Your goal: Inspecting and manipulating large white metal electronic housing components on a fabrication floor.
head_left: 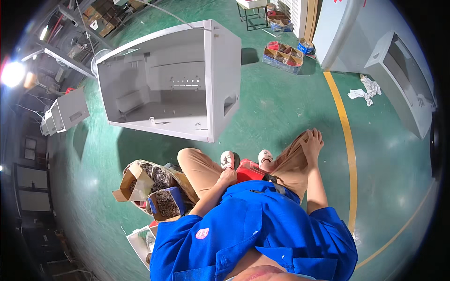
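Note:
My left hand (228, 178) rests against the inside of my left thigh with its fingers curled in. Whether anything is inside them is hidden. Flat over my right knee lies my right hand (311, 143), fingers a little apart and holding nothing. Between my legs, beside the left hand, sits a red box-like thing (248, 171), partly covered by my clothes. In front of me hangs a large white sheet-metal cabinet (224, 79), its open side facing me. Inside it are small brackets and a row of round holes. Neither hand touches it.
Left of me stand boxes of small metal parts (166, 203) and a white bin (139, 243). More cabinets (70, 110) hang at far left; another grey cabinet (398, 79) is at right, near white rags (365, 90). Ahead is a divided parts crate (282, 58). A yellow line (346, 136) crosses the floor.

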A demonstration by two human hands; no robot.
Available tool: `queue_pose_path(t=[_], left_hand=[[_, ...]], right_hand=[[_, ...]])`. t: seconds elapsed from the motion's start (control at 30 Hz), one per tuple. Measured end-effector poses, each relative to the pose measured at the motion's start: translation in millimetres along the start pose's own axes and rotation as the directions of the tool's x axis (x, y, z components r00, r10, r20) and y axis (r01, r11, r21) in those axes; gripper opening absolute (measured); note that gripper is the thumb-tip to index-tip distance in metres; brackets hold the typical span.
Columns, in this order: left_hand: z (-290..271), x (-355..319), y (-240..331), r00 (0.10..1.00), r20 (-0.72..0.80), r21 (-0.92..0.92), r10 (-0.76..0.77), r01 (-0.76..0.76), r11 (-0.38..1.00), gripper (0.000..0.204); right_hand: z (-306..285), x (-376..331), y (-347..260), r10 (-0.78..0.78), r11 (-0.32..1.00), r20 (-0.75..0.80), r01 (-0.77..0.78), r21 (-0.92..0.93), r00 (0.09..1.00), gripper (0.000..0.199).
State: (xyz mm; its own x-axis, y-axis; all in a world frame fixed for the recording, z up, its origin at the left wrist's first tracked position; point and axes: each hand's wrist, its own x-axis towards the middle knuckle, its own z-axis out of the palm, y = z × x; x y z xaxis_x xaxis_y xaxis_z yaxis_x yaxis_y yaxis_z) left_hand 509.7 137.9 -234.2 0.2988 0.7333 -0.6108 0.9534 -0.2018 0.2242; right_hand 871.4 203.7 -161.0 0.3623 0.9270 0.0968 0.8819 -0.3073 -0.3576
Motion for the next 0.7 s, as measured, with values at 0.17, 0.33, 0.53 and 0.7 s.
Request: queue_pose_path(t=[0.17,0.33,0.53,0.7], left_hand=[[0,-3,-2,0.999,-0.009,-0.024,-0.034,0.034,0.999,0.028],[13,15,-12,0.999,-0.022,-0.089,-0.045,0.043,0.995,0.032],[2,5,-6,1.0,-0.026,-0.055,0.001,-0.003,0.998,0.033],[-1,9,-4,0.996,-0.023,-0.008,0.083,-0.083,0.996,0.028]], right_hand=[[9,-2,0,-0.019,1.0,-0.001,0.019,-0.004,1.0,0.048],[4,-5,3,-0.068,0.998,-0.117,0.067,-0.016,0.991,0.045],[4,-2,4,-0.106,0.993,-0.121,0.112,0.039,0.987,0.044],[-3,-6,4,-0.089,0.995,-0.149,0.093,0.023,0.985,0.043]])
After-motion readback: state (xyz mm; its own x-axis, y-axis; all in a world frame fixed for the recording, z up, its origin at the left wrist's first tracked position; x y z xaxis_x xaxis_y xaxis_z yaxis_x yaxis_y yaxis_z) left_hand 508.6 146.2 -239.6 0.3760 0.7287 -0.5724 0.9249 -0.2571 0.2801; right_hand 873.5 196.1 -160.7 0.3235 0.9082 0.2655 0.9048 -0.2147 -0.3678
